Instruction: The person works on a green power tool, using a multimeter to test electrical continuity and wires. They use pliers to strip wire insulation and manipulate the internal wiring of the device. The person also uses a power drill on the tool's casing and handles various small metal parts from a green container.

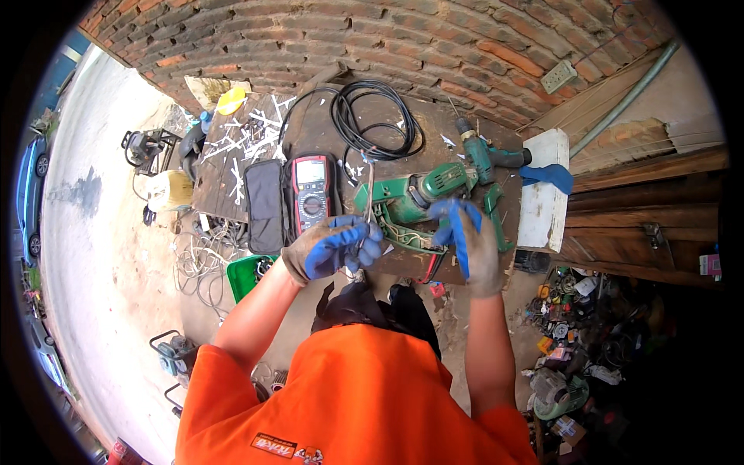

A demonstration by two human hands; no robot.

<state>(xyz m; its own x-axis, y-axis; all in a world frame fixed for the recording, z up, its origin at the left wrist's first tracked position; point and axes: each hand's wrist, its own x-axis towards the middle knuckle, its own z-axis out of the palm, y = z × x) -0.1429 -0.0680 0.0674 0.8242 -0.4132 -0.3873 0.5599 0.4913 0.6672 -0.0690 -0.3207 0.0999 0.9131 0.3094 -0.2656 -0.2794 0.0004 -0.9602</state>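
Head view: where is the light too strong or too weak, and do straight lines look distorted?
Head view, left: the road is nearly washed out; head view, lower right: the clutter fades into black; head view, top: the wall bows in curved rows; head view, middle: left hand and right hand are well lit.

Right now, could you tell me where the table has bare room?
Small bare patches lie beyond the multimeter, left of the cable coil, and between that coil and the drill. It is crowded around the green power tool and white strips.

Wooden table (pixel 311 129), green tool (pixel 407 203), coiled cable (pixel 341 124), drill (pixel 478 159)
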